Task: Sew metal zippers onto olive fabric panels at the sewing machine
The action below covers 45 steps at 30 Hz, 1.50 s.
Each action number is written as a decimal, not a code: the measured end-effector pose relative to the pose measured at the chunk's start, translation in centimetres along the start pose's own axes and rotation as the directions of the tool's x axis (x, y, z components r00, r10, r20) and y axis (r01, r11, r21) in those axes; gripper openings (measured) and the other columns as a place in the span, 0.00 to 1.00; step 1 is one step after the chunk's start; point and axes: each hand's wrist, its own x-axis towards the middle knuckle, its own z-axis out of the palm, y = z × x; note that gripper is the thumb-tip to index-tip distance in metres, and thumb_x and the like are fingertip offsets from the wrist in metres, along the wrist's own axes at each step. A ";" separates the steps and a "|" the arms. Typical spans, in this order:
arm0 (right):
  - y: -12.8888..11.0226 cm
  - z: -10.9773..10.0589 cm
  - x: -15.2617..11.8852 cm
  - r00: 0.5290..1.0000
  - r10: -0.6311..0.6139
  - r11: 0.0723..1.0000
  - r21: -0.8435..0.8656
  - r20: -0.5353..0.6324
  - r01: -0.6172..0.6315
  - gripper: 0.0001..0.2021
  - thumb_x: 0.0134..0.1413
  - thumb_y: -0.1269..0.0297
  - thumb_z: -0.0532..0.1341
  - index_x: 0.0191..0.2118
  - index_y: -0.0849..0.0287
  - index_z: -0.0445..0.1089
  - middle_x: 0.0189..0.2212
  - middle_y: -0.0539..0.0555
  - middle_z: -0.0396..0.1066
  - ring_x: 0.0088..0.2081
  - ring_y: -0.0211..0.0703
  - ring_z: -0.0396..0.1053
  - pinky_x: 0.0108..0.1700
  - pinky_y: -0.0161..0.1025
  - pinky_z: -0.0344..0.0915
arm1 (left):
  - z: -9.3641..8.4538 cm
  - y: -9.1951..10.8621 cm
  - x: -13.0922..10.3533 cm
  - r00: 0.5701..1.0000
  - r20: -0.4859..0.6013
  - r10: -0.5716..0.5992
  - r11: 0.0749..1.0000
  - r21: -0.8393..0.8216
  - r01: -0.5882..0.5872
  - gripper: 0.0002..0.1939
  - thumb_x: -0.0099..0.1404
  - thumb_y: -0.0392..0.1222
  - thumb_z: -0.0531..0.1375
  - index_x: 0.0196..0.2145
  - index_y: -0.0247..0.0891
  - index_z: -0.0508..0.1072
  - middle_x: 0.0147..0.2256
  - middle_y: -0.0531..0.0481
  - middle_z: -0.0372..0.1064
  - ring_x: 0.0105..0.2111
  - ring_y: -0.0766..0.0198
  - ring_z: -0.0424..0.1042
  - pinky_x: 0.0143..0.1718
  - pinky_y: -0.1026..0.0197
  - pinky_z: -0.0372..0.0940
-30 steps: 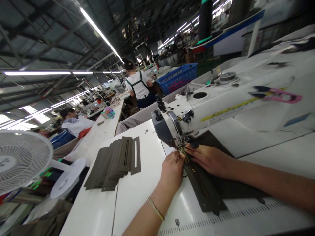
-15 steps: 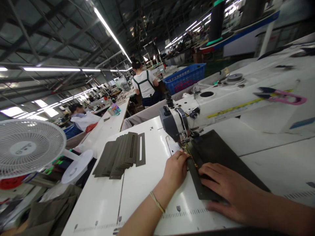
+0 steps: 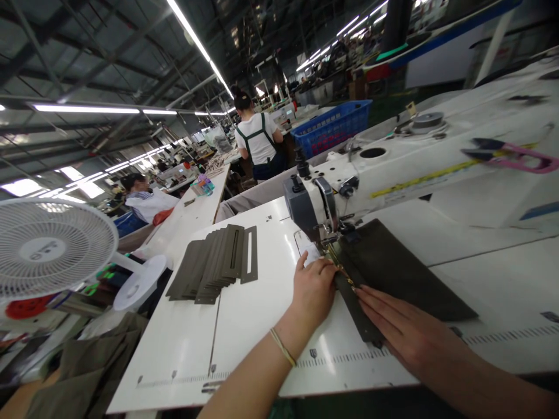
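The left hand (image 3: 313, 291) is touching the brass zipper (image 3: 348, 279); whether it is pinching, one cannot tell. The right hand (image 3: 408, 331), fingers outstretched, is resting on dark fabric (image 3: 399, 279) that is reaching under the sewing machine (image 3: 393, 169).

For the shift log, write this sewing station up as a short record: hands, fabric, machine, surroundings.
Left hand: fingers bent, fingertips at the gold-coloured zipper
Right hand: fingers extended together, touching the work beside the zipper
Dark fabric: spread on the white table, reaching the machine head
Sewing machine: white; pink-handled snips and yellow tape on its arm
Left side: overlapping slotted panels, white fan
Background: blue basket, co-worker in white top
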 end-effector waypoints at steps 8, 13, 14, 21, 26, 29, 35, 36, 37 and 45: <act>0.3 0.6 0.6 1.000 -0.003 0.988 0.151 0.025 -0.001 0.22 0.52 0.82 0.47 0.41 0.64 0.76 0.41 0.60 0.76 0.44 0.43 0.73 0.46 0.38 0.73 | 0.6 -0.3 -0.6 0.999 -0.028 0.029 0.999 -0.042 -0.031 0.16 0.61 0.25 0.57 0.45 0.37 0.72 0.45 0.45 0.75 0.48 0.57 0.74 0.59 0.45 0.64; -0.5 -0.2 1.2 0.988 0.154 0.954 0.267 -0.032 -0.140 0.21 0.56 0.78 0.46 0.40 0.64 0.76 0.41 0.60 0.76 0.44 0.46 0.72 0.45 0.42 0.72 | 0.7 -0.3 -0.6 0.997 -0.070 0.027 0.999 -0.044 -0.030 0.14 0.62 0.25 0.56 0.43 0.37 0.73 0.43 0.46 0.76 0.48 0.58 0.74 0.59 0.45 0.64; -0.2 -0.6 1.5 0.988 0.151 0.940 0.309 0.002 -0.145 0.19 0.59 0.75 0.47 0.40 0.63 0.76 0.41 0.60 0.76 0.44 0.47 0.72 0.45 0.43 0.72 | 0.7 -0.3 -0.6 0.997 -0.075 0.026 0.998 -0.048 -0.030 0.13 0.63 0.25 0.56 0.42 0.37 0.73 0.44 0.46 0.76 0.48 0.58 0.74 0.59 0.45 0.64; 5.1 0.9 5.4 0.962 0.146 0.857 0.457 0.231 -0.240 0.14 0.64 0.68 0.50 0.43 0.59 0.73 0.41 0.58 0.73 0.42 0.46 0.70 0.45 0.46 0.69 | 0.3 -0.3 -0.6 0.997 -0.070 0.035 0.998 -0.056 -0.039 0.09 0.67 0.29 0.54 0.41 0.36 0.72 0.42 0.44 0.74 0.47 0.57 0.73 0.59 0.46 0.63; 5.4 3.4 5.5 0.978 0.140 0.933 0.312 0.152 -0.182 0.09 0.61 0.69 0.52 0.35 0.62 0.69 0.38 0.60 0.71 0.37 0.48 0.67 0.40 0.48 0.68 | 0.4 -0.1 -0.6 0.997 -0.074 -0.007 0.995 -0.098 0.000 0.08 0.68 0.31 0.53 0.41 0.34 0.72 0.41 0.43 0.72 0.43 0.58 0.73 0.49 0.54 0.72; 4.9 3.5 4.6 0.975 0.189 0.932 0.290 0.119 -0.216 0.09 0.62 0.65 0.53 0.35 0.62 0.68 0.38 0.61 0.72 0.39 0.48 0.69 0.42 0.46 0.69 | 0.6 -0.1 -0.6 0.997 -0.060 0.041 0.998 -0.044 -0.044 0.08 0.69 0.33 0.54 0.42 0.35 0.72 0.44 0.43 0.73 0.45 0.56 0.73 0.54 0.50 0.69; 4.4 3.8 3.0 0.992 0.045 0.993 0.103 0.116 -0.057 0.21 0.64 0.66 0.49 0.54 0.76 0.66 0.54 0.68 0.68 0.56 0.54 0.65 0.56 0.50 0.64 | 0.7 -0.4 -0.6 0.992 0.001 0.125 0.992 0.005 -0.125 0.09 0.69 0.33 0.54 0.43 0.33 0.73 0.45 0.42 0.74 0.50 0.54 0.72 0.57 0.49 0.66; 4.5 3.9 3.0 0.992 0.026 0.995 0.094 0.125 -0.038 0.21 0.63 0.66 0.49 0.54 0.76 0.66 0.54 0.69 0.68 0.56 0.54 0.65 0.57 0.50 0.63 | 0.7 -0.5 -0.5 0.992 0.008 0.126 0.992 0.009 -0.127 0.10 0.70 0.33 0.53 0.44 0.32 0.73 0.45 0.42 0.74 0.50 0.54 0.72 0.57 0.48 0.66; 4.6 3.9 3.0 0.991 0.014 0.996 0.088 0.133 -0.026 0.21 0.63 0.67 0.49 0.53 0.77 0.67 0.54 0.69 0.68 0.56 0.55 0.65 0.57 0.50 0.64 | 0.7 -0.5 -0.4 0.992 0.013 0.127 0.992 0.013 -0.127 0.10 0.70 0.33 0.53 0.44 0.32 0.73 0.45 0.42 0.74 0.50 0.55 0.72 0.57 0.48 0.66; 5.6 3.1 4.1 0.991 0.002 0.989 0.149 0.136 -0.022 0.20 0.63 0.68 0.49 0.52 0.76 0.69 0.51 0.68 0.70 0.52 0.54 0.68 0.53 0.49 0.67 | 0.6 -1.0 0.2 0.992 -0.004 0.126 0.992 0.027 -0.126 0.09 0.68 0.33 0.55 0.42 0.33 0.74 0.43 0.42 0.75 0.47 0.55 0.73 0.54 0.49 0.69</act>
